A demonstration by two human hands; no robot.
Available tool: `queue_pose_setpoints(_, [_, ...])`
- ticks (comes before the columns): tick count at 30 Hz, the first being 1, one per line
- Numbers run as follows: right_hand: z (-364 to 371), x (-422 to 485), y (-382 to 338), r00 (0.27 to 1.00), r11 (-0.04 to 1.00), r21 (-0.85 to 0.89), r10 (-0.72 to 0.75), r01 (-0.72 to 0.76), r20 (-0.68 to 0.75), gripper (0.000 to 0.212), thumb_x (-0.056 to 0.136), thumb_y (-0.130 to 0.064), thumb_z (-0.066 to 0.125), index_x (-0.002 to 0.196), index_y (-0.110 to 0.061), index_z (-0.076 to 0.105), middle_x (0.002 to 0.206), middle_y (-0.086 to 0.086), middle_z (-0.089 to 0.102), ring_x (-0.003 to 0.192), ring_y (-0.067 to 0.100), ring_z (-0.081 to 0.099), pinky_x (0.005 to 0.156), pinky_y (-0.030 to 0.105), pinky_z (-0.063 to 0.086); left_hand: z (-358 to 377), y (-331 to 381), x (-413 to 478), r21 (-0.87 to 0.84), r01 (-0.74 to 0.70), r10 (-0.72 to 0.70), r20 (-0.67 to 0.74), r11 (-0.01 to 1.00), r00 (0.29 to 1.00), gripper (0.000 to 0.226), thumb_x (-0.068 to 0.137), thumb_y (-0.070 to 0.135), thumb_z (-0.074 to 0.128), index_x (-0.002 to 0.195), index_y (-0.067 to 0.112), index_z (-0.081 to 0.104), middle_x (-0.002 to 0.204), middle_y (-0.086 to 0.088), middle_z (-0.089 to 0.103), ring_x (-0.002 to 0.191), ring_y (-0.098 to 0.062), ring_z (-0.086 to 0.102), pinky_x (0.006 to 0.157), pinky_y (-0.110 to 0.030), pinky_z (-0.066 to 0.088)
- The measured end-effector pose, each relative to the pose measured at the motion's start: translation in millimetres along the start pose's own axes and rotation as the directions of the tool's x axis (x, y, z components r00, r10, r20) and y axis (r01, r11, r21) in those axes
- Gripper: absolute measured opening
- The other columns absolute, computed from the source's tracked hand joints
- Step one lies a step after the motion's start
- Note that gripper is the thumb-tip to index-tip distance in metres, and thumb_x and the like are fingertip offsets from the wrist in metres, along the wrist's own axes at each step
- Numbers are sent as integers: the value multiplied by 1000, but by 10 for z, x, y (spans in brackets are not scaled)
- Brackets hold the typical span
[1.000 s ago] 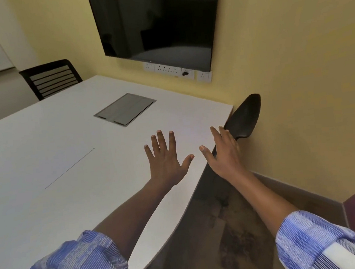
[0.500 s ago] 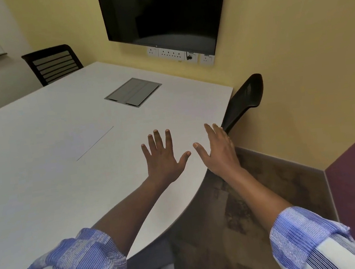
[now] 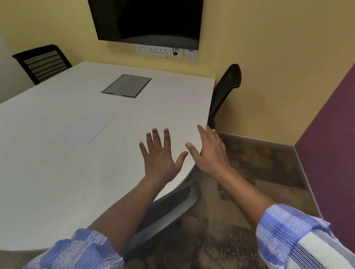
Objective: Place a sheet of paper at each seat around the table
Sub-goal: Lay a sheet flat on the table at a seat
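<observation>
A white sheet of paper [image 3: 88,128] lies flat on the white table [image 3: 45,181], hard to tell from the top except by its thin dark edge. My left hand [image 3: 160,156] hovers over the table's right part with fingers spread, holding nothing. Beside it my right hand [image 3: 210,150] is also spread and empty, over the table's curved right edge. Both hands are to the right of the sheet and apart from it. A black chair [image 3: 43,62] stands at the far left side, and another black chair [image 3: 224,92] at the right corner.
A grey cable hatch [image 3: 126,86] is set into the table's far part. A dark screen [image 3: 148,12] and wall sockets [image 3: 163,50] hang on the yellow wall. A grey chair seat [image 3: 169,207] sits under the table's near edge. Patterned carpet lies right.
The view has pulled back and tilted down, so the paper's outline and the grey chair seat have come into sight. Both hands stay spread and empty in much the same pose.
</observation>
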State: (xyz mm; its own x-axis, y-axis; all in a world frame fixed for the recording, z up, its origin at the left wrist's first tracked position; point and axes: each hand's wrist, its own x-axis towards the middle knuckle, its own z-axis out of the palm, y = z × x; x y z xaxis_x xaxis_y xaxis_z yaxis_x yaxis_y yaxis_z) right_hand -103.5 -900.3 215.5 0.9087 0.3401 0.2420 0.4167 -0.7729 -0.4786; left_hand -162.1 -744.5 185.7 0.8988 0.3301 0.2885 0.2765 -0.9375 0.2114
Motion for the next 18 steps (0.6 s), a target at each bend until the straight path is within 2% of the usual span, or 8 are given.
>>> queue_pose_setpoints(8, [76, -618, -713, 999, 1000, 13, 4, -3, -33, 76, 95, -69, 40, 157, -33, 17, 168, 1, 16, 155, 26, 11, 121, 53, 18, -515, -582, -605, 15, -39, 39, 24, 999, 999, 94, 88, 79, 14, 160, 22, -7, 168, -17, -6, 155, -38, -4, 122, -62, 3])
queue_pose_setpoints(18, [544, -1222, -1860, 998, 999, 31, 19, -17, -57, 76, 96, -68, 39, 158, -30, 16, 168, 3, 16, 155, 26, 10, 121, 51, 16, -954, -1748, -1121, -36, -96, 97, 44, 995, 994, 92, 92, 76, 22, 161, 23, -5, 169, -16, -5, 155, -37, -3, 123, -60, 3])
